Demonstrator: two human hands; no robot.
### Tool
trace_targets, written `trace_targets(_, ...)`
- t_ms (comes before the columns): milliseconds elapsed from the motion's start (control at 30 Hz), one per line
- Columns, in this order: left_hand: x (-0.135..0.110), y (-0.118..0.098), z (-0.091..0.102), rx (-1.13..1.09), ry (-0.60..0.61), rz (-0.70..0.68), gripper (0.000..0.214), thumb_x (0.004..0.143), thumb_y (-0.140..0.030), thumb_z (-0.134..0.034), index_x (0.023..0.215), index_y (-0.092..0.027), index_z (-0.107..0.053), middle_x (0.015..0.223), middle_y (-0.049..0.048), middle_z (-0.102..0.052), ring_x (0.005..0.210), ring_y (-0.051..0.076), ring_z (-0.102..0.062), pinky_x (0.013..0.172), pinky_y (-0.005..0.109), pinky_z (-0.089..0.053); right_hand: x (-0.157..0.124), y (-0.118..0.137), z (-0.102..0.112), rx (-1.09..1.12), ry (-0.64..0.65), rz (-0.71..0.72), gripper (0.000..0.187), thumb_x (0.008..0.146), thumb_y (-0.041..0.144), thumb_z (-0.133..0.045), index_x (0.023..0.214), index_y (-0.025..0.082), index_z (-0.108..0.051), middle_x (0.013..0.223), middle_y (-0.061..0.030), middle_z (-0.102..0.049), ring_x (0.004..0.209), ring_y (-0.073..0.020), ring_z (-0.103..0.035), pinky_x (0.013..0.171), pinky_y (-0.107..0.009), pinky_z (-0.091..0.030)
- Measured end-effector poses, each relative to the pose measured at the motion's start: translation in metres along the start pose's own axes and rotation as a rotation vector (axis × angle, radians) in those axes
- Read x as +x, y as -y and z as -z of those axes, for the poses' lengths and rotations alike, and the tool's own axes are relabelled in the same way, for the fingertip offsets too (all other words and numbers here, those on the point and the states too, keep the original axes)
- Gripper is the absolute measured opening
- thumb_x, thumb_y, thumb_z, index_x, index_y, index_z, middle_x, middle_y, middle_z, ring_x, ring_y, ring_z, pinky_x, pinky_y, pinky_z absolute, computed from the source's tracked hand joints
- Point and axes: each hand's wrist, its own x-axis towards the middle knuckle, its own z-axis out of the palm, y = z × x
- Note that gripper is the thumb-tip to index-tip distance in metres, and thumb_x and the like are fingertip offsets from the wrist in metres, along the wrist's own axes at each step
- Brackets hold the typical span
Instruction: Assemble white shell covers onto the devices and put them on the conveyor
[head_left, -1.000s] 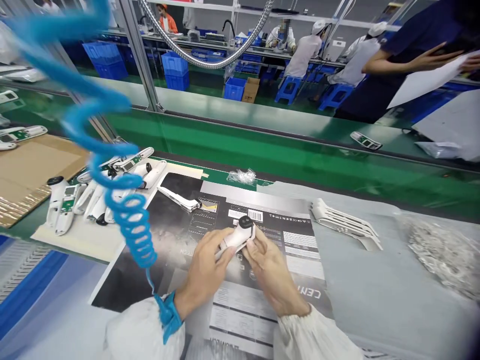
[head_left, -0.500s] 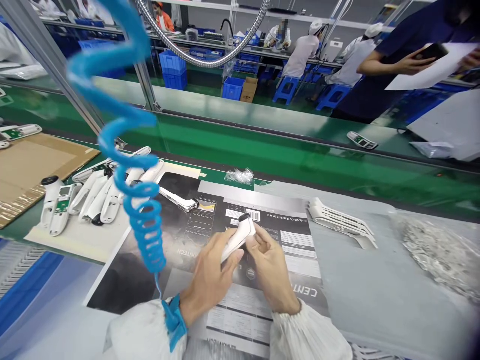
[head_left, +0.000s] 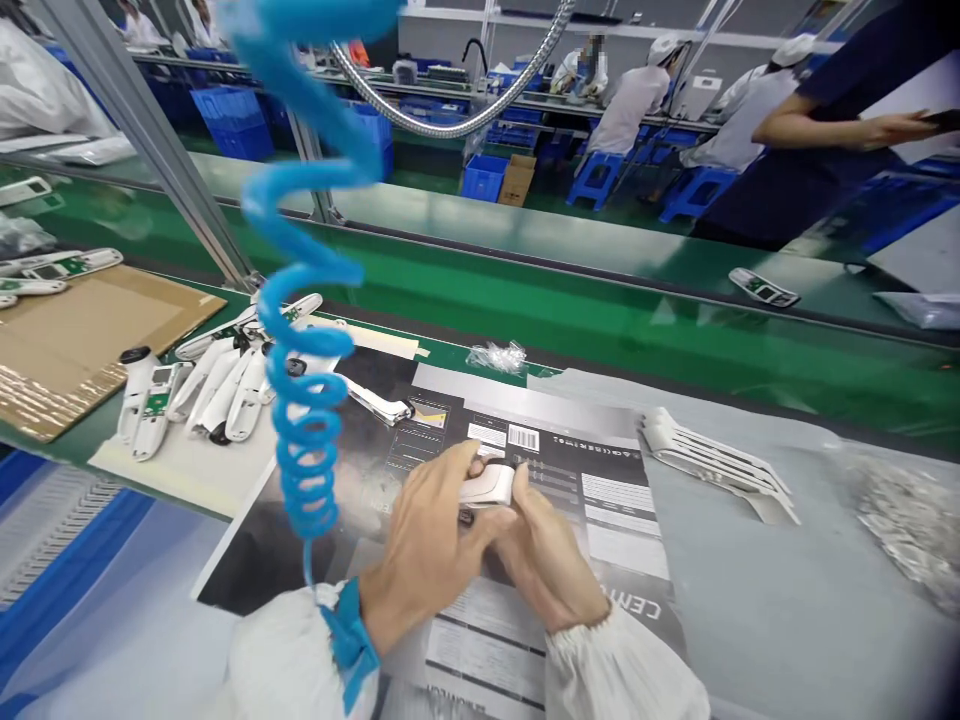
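My left hand [head_left: 429, 545] is closed around a white thermometer housing [head_left: 489, 487], its fingers over the back and its thumb along the near side. My right hand [head_left: 541, 545] grips the housing's right end, fingers partly hidden beneath it. A dark round end shows at the top of the housing. Both hands are above a dark printed sheet [head_left: 525, 620]. Just beyond them lies a slim white shell part [head_left: 379, 402]. To the left are several white thermometer bodies [head_left: 225, 390], some open with green circuit boards showing.
A blue coiled cord [head_left: 304, 400] hangs in front on the left, tied to my left wrist. Stacked white shell strips [head_left: 716, 460] and a bag of small parts [head_left: 904, 515] lie at right. Cardboard [head_left: 90, 340] sits at left. Beyond the green conveyor [head_left: 480, 270], people work; one stands holding paper.
Both hands have turned the housing from a slanted pose to nearly level, its end now facing right. My left fingers have moved further over it. The view has shifted slightly left.
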Motion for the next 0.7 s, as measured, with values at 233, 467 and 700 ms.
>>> trace_targets(233,0.01,0.001,0.009,-0.058,0.106,0.0,0.043,0.096,-0.038,-0.048,0.138,-0.027,-0.046,0.128,0.0102,-0.061,0.112,0.027,-0.061,0.092,0.038,-0.05,0.006,-0.004,-0.009,-0.09,-0.057,-0.019,0.039,0.078,0.055,-0.07,0.098,0.022,-0.068,0.106,-0.0084,-0.07,0.108,-0.029,-0.063,0.088,-0.043,-0.056)
trace_targets(467,0.149,0.054,0.125,-0.028,0.439,0.245,0.041,0.087,-0.038,-0.066,0.119,-0.013,-0.06,0.081,0.008,-0.072,0.052,0.015,-0.064,0.051,0.024,-0.049,0.027,0.028,0.017,-0.905,-0.283,0.182,0.057,0.074,0.068,-0.064,0.118,0.031,-0.063,0.126,-0.0088,-0.065,0.118,-0.0344,-0.058,0.097,-0.051,-0.049)
trace_targets(700,0.261,0.106,0.148,0.194,0.022,0.296,0.039,0.103,-0.03,-0.037,0.122,-0.001,-0.054,0.12,0.0078,-0.056,0.095,0.015,-0.063,0.09,0.033,-0.049,0.074,-0.001,-0.026,-1.328,0.056,0.625,0.041,0.09,0.049,-0.053,0.128,0.032,-0.056,0.135,-0.0072,-0.057,0.121,-0.0316,-0.053,0.101,-0.052,-0.043)
